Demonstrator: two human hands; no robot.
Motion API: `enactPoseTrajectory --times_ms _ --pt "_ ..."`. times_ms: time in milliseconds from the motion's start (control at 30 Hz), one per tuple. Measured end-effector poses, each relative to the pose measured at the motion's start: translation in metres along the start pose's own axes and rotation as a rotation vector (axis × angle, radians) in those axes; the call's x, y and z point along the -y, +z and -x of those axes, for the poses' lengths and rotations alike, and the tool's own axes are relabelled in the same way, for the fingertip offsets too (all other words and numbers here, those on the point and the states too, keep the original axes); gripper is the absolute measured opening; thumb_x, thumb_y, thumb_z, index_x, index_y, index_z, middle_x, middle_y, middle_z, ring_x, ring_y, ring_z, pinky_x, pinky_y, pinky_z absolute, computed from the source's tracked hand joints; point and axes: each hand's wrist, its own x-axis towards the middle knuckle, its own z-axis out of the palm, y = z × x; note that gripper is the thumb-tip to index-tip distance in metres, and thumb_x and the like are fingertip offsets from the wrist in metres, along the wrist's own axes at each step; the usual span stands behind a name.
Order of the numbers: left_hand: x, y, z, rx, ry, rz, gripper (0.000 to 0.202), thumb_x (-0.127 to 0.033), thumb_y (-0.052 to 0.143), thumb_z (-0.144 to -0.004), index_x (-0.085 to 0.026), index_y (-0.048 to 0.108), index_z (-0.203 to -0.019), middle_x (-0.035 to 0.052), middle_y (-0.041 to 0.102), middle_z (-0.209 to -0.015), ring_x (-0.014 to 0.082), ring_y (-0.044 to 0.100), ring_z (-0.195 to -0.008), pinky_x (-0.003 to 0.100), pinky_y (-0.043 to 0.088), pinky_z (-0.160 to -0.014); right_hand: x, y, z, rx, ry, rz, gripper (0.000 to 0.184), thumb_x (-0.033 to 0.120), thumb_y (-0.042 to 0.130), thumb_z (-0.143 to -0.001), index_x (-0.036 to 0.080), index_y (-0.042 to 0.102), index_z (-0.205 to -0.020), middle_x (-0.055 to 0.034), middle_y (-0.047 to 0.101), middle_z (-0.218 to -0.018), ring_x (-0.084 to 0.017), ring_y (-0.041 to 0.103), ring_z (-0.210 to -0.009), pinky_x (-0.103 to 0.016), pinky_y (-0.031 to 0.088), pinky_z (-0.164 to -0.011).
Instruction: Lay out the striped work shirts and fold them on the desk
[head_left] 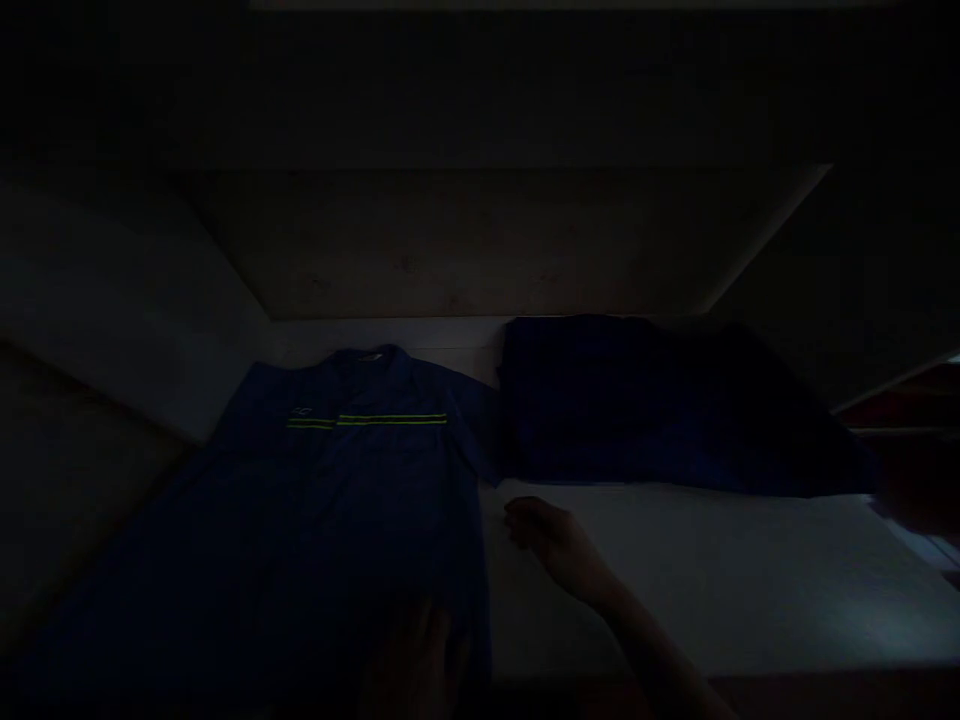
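A dark blue short-sleeved work shirt [375, 470] lies spread out, collar away from me, with yellow-green stripes across the chest and a small pale logo. My left hand [416, 650] is at the lower part of the shirt, its fingers stretched out over the cloth; deep shadow hides much of it. Above the pale surface, just right of the shirt's side and below its sleeve, is my right hand [551, 540]. Its fingers are loosely bent and somewhat apart, with nothing visible in them. Darker blue folded cloth [637, 410] lies beyond it, touching the shirt's sleeve.
The scene is very dark. A pale flat surface [720, 570] bears the clothes, with a faintly patterned back panel [465, 245] behind it. Slanting walls flank it, the left wall [135, 290] close to the shirt. Dim reddish items [911, 395] show at the far right.
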Motion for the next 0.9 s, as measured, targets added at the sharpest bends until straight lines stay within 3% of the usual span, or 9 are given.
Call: enactPoseTrajectory --times_ms 67,133,300,433,567,733,833,900 --pt "-0.003 -0.004 -0.003 0.079 0.070 -0.037 0.043 -0.013 0.036 -0.093 -0.024 0.066 -0.122 0.0118 0.063 -0.134 0.0292 0.063 -0.118 0.044 0.054 -0.096 0.004 0.020 -0.010 0.077 0.014 -0.008 0.033 0.047 0.057 -0.091 0.019 0.067 -0.104 -0.0046 0.071 -0.089 -0.018 0.064 -0.077 -0.028 0.047 -0.067" --pt "-0.008 -0.013 -0.005 0.163 0.109 -0.052 0.053 -0.002 0.037 -0.086 -0.024 0.064 -0.126 0.0118 0.061 -0.138 0.0284 0.063 -0.119 0.042 0.055 -0.095 0.003 0.031 -0.019 0.079 0.035 0.009 0.031 0.045 0.056 -0.090 0.019 0.068 -0.099 -0.0032 0.069 -0.084 -0.016 0.062 -0.072 -0.027 0.044 -0.063" --pt "-0.031 -0.034 -0.011 0.118 0.004 -0.109 0.041 -0.015 0.034 -0.096 -0.022 0.068 -0.117 0.0150 0.069 -0.118 0.0297 0.072 -0.093 0.043 0.060 -0.075 -0.006 0.040 -0.036 -0.065 0.128 0.113 0.032 0.043 0.050 -0.089 0.019 0.066 -0.077 -0.0006 0.064 -0.067 -0.013 0.057 -0.060 -0.024 0.038 -0.055" --pt "-0.038 -0.038 -0.022 0.149 0.126 -0.119 0.047 0.000 0.034 -0.088 -0.018 0.068 -0.114 0.0147 0.071 -0.111 0.0294 0.071 -0.093 0.042 0.059 -0.073 -0.009 0.043 -0.043 -0.145 0.196 0.197 0.040 0.047 0.049 -0.089 0.019 0.063 -0.063 -0.0022 0.065 -0.061 -0.014 0.060 -0.059 -0.024 0.035 -0.052" --pt "-0.025 -0.048 -0.024 0.154 0.148 0.051 0.040 -0.006 0.032 -0.093 -0.016 0.067 -0.110 0.0136 0.071 -0.113 0.0260 0.070 -0.099 0.039 0.056 -0.085 -0.008 0.043 -0.040 -0.136 0.217 0.097 0.039 0.050 0.053 -0.087 0.018 0.068 -0.072 -0.0032 0.068 -0.065 -0.016 0.063 -0.061 -0.025 0.040 -0.054" --pt "0.010 -0.067 -0.004 -0.021 -0.005 0.390 0.036 -0.031 0.031 -0.101 -0.023 0.065 -0.092 0.0071 0.073 -0.093 0.0184 0.070 -0.087 0.030 0.053 -0.082 0.005 0.043 -0.034 -0.137 0.304 -0.179 0.046 0.059 0.056 -0.085 0.015 0.069 -0.083 -0.0086 0.073 -0.079 -0.016 0.065 -0.059 -0.027 0.048 -0.056" --pt "0.029 -0.080 0.011 -0.162 0.054 0.510 0.030 -0.039 0.040 -0.098 -0.027 0.067 -0.100 0.0067 0.074 -0.108 0.0188 0.069 -0.100 0.027 0.053 -0.088 0.021 0.054 -0.042 -0.024 0.374 -0.354 0.055 0.066 0.054 -0.086 0.014 0.069 -0.087 -0.0115 0.074 -0.084 -0.018 0.067 -0.060 -0.030 0.053 -0.058" --pt "0.036 -0.090 0.020 -0.180 0.100 0.551 0.030 -0.044 0.043 -0.096 -0.029 0.067 -0.105 0.0038 0.074 -0.112 0.0175 0.068 -0.104 0.024 0.052 -0.090 0.035 0.064 -0.056 0.096 0.368 -0.490 0.055 0.068 0.053 -0.087 0.016 0.070 -0.099 -0.0104 0.075 -0.094 -0.020 0.071 -0.067 -0.034 0.056 -0.063"
